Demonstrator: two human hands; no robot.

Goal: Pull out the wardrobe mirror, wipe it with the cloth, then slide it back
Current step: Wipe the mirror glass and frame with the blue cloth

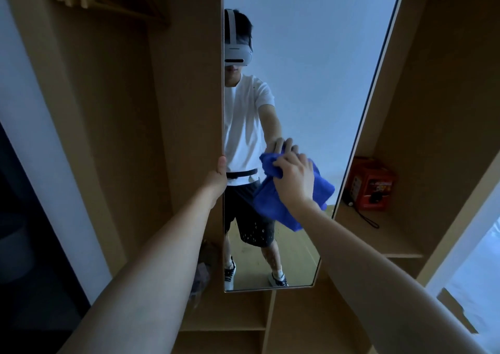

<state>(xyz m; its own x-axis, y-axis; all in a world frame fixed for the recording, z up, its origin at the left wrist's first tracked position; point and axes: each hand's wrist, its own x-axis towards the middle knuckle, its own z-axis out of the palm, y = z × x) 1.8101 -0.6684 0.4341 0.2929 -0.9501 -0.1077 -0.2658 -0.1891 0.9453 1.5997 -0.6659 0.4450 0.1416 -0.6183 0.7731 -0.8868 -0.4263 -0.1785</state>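
Head view, the only one. Wardrobe mirror (311, 69) stands pulled out from the wooden wardrobe (184, 83), a tall narrow pane facing the camera, its left edge proud of the panel beside it.

Left hand (217, 176) grasps that left edge about mid-height; the thumb lies on the front, the fingers go round behind and are hidden. Looks like bracing.

Right hand (293, 176) presses the blue cloth (286, 204) against the glass, fingers curled into the bunched top of it. Cloth sits in the middle band of the mirror, toward the right half, with a loose flap hanging below the hand.

Reflection shows a person in a white shirt and dark shorts, arm reaching to the same spot.

Right of the mirror, on a shelf (384, 234): a red box (370, 183) with a black cord (364, 218) trailing from something dark just beside it.

Progress, as a judgement: pull-out is done, wiping is the step in hand. Cannot tell which parts of the glass are already clean; no streaks read at this light. Left to do: whatever remains of the pane, then slide the mirror back in
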